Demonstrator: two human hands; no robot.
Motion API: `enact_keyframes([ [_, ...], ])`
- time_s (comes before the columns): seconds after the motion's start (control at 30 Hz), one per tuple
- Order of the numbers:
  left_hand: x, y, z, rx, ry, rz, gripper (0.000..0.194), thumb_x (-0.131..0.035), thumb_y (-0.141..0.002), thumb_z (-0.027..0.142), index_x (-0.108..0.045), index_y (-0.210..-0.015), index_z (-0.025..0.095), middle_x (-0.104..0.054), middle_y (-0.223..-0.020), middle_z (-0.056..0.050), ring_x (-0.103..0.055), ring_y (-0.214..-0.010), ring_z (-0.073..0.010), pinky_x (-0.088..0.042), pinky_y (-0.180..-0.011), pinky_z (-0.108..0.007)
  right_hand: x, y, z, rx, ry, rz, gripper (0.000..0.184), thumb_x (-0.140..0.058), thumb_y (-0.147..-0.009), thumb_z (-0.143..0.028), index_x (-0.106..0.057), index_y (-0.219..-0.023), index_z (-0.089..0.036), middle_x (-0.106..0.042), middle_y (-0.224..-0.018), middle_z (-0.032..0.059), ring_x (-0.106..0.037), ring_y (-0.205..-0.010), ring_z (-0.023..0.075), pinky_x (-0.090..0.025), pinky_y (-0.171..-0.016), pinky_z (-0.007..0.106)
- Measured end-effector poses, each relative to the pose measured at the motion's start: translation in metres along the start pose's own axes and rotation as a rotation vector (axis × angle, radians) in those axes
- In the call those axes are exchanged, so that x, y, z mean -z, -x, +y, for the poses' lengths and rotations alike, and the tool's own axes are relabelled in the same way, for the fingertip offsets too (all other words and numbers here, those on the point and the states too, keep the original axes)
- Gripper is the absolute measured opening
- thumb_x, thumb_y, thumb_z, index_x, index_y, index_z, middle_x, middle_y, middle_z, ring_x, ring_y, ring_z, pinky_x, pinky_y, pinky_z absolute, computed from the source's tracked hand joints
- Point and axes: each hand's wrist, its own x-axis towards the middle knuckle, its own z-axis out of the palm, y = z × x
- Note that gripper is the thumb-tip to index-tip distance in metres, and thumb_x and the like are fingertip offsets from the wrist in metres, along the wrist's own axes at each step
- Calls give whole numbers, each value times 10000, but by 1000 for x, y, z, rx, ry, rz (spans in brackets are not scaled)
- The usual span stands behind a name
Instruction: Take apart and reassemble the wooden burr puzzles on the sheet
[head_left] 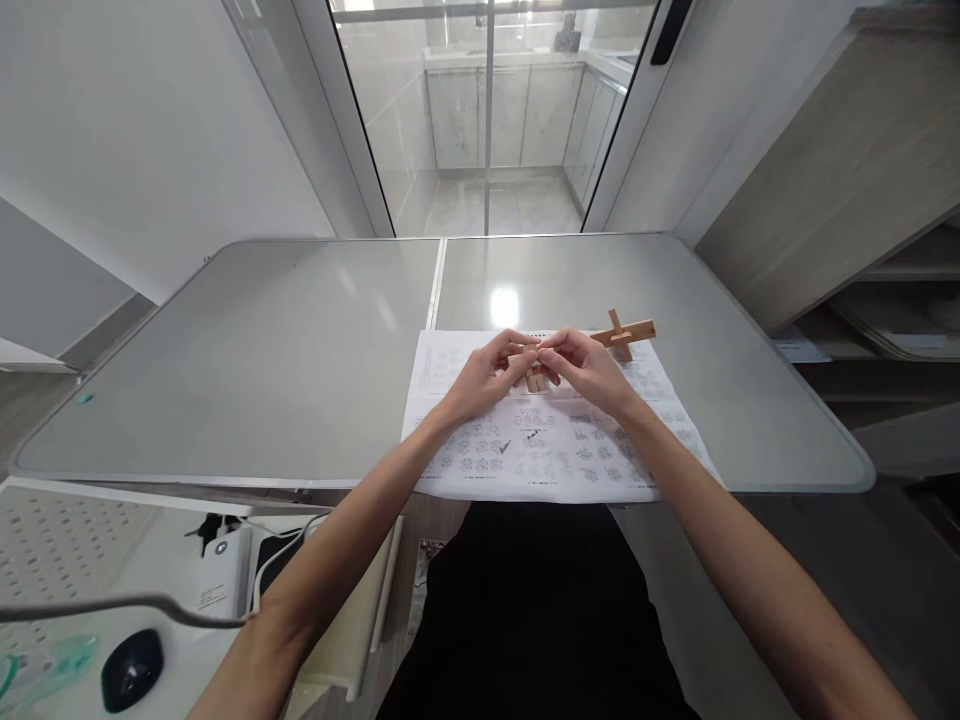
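Observation:
Small light-brown wooden puzzle pieces (pixel 537 381) are gripped between my two hands, over a white printed sheet (pixel 480 480). My left hand (pixel 491 372) has its fingers closed on them from the left side. From the right, my right hand (pixel 583 368) pinches at the same pieces, and the fingertips of both hands nearly meet. My fingers hide much of the pieces. Just beyond my right hand, a cross-shaped group of wooden pieces (pixel 622 335) rests at the sheet's far right edge. Rows of small line diagrams cover the sheet.
The grey folding table (pixel 315 360) has a seam down its middle. At lower left, a white side surface holds a black mouse (pixel 132 668), a white power bank (pixel 225 572) and a cable (pixel 135 603). A glass door (pixel 487 120) stands behind the table, shelves (pixel 885 320) on the right.

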Motion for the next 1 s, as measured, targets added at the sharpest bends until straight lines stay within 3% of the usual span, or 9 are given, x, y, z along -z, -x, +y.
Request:
enact_keyframes([
  [0.17, -3, 0, 0, 16, -41, -8, 629, -862, -840, 460, -571, -1358, 253, -723, -1109, -74, -703, -883, -188, -596, -814, -367, 0, -3, 3, -25, -9, 72, 459, -700, -922, -711, -678, -953, -253, -700, -760, 14, -643, -635, 174, -571, -625, 348],
  [0.27, -2, -1, -2, 24, -34, 32, 633, -883, -816, 439, -577, -1338, 254, -712, -1112, -66, -689, -856, -175, -603, -801, -360, 0, -5, 9, -8, 23, 123, 479, -645, -949, -726, -684, -1034, -257, -731, -835, 36, -701, -734, 211, -597, -701, 375],
  [0.4, 2, -4, -7, 65, 43, 191, 630, -867, -838, 447, -576, -1355, 232, -696, -1043, -53, -664, -824, -150, -592, -789, -326, -1, -5, 20, 85, 334, 252, 465, -575, -1005, -690, -690, -1117, -254, -745, -1097, 102, -710, -1007, 290, -577, -885, 462],
  [0.53, 6, -8, -11, 113, 131, 314, 626, -857, -848, 449, -571, -1355, 218, -703, -1084, -65, -686, -878, -156, -582, -791, -300, -3, -3, 30, 126, 587, 132, 425, -713, -942, -606, -707, -1175, -250, -689, -1214, 133, -645, -1157, 361, -537, -980, 556],
  [0.7, 6, -9, -13, 133, 105, 315, 607, -852, -854, 459, -574, -1342, 228, -716, -1107, -73, -692, -885, -158, -569, -764, -283, -4, -3, 35, 136, 638, 54, 280, -682, -973, -536, -701, -951, -257, -697, -1036, 114, -647, -1040, 345, -550, -871, 515],
  [0.83, 6, -7, -14, 121, 37, 286, 622, -845, -863, 471, -570, -1365, 228, -713, -1028, -58, -666, -814, -146, -556, -732, -282, -4, -3, 30, 109, 585, 76, 317, -619, -1010, -557, -680, -984, -247, -722, -953, 89, -657, -892, 295, -523, -766, 435],
  [1.0, 3, -3, -16, 33, -132, 214, 614, -846, -864, 450, -564, -1370, 244, -702, -978, -23, -606, -724, -115, -559, -707, -272, -2, -2, 20, -55, 332, 62, 426, -506, -1054, -625, -660, -1024, -229, -660, -732, 15, -568, -648, 188, -456, -651, 341],
])
